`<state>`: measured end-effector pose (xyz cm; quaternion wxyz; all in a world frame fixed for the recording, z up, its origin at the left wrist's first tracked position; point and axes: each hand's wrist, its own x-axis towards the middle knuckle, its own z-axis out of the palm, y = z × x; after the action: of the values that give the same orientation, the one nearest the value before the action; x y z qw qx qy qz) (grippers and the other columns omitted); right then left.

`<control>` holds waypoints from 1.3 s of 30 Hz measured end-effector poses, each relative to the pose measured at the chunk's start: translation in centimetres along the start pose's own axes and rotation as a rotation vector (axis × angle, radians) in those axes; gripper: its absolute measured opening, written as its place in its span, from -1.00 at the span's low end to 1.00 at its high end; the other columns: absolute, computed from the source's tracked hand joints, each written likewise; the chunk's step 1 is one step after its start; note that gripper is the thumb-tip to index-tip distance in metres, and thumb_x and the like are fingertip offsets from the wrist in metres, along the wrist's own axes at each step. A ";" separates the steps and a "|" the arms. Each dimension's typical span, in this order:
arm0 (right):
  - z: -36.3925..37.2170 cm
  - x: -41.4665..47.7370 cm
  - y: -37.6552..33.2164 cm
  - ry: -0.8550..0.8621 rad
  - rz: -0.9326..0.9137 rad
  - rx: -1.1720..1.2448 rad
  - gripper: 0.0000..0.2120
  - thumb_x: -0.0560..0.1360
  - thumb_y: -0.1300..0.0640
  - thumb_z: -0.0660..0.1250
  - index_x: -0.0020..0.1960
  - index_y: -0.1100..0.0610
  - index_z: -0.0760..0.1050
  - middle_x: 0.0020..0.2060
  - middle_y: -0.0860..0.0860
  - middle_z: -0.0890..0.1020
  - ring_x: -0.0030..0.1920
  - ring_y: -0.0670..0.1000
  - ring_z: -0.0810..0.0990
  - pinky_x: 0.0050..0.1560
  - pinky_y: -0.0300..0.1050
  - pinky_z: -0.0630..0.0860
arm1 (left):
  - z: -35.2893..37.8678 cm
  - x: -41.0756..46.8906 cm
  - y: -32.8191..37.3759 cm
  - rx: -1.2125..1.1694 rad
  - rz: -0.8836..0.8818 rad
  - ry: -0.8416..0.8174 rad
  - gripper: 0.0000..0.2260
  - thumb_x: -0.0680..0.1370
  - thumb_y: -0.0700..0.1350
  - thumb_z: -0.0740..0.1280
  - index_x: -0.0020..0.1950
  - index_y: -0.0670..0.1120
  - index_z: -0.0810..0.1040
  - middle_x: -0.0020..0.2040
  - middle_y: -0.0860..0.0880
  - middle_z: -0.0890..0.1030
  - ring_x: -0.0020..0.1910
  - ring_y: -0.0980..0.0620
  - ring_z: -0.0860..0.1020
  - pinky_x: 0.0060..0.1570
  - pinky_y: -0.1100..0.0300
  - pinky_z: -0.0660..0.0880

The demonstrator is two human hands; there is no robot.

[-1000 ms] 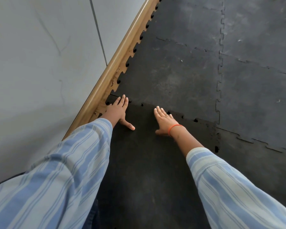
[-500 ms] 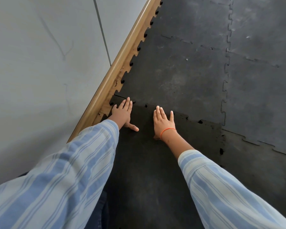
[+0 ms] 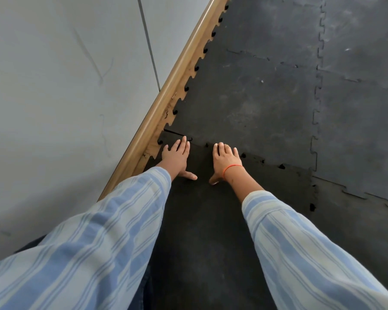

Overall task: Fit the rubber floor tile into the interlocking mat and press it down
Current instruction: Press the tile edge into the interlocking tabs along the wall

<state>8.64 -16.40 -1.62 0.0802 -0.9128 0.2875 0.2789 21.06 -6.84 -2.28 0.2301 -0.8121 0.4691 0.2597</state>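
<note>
Black rubber floor tile (image 3: 202, 220) is lying at the frame's middle under both flat hands, left hand (image 3: 176, 156) and right hand (image 3: 224, 161), fingers spread. Mat (image 3: 255, 97) is sitting just above; wooden baseboard (image 3: 166, 101) is running along the left.

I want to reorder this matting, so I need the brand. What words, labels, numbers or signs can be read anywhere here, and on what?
None: no readable text on the rubber floor tile, the interlocking mat, the wall, the baseboard, the striped sleeves or the orange wristband.
</note>
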 end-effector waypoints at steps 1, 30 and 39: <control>0.4 0.0 0.2 -0.021 -0.005 0.017 0.17 0.34 -0.16 0.48 0.54 0.22 -0.29 0.56 0.13 -0.18 0.55 0.13 -0.20 0.53 0.18 -0.12 | 0.2 0.1 -0.2 -0.017 0.013 -0.009 0.09 0.40 0.40 0.28 0.55 -0.13 -0.34 0.56 -0.11 -0.35 0.56 -0.12 -0.21 0.50 -0.14 -0.02; 0.7 0.4 2.1 -0.100 0.036 0.052 0.00 0.47 -0.07 0.35 0.53 0.17 -0.33 0.54 0.07 -0.30 0.54 0.04 -0.30 0.52 0.12 -0.23 | -1.1 2.1 5.3 -0.099 0.196 -0.004 -0.41 0.67 -0.02 0.06 0.57 0.02 -0.25 0.57 0.08 -0.31 0.56 -0.02 -0.22 0.47 -0.19 -0.06; 6.0 -5.4 10.6 0.121 0.225 0.240 -0.22 0.51 0.06 0.14 0.55 0.08 -0.28 0.56 -0.03 -0.19 0.55 -0.03 -0.20 0.53 0.05 -0.17 | -4.2 1.3 9.1 -0.217 0.360 -0.143 -0.38 0.63 -0.22 0.07 0.59 -0.06 -0.22 0.58 0.02 -0.26 0.55 -0.11 -0.26 0.44 -0.25 -0.11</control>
<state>-3.85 -20.69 -3.44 0.1392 -0.8738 0.4235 0.1943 14.44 -14.35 -1.11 0.1241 -0.7148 0.5583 0.4025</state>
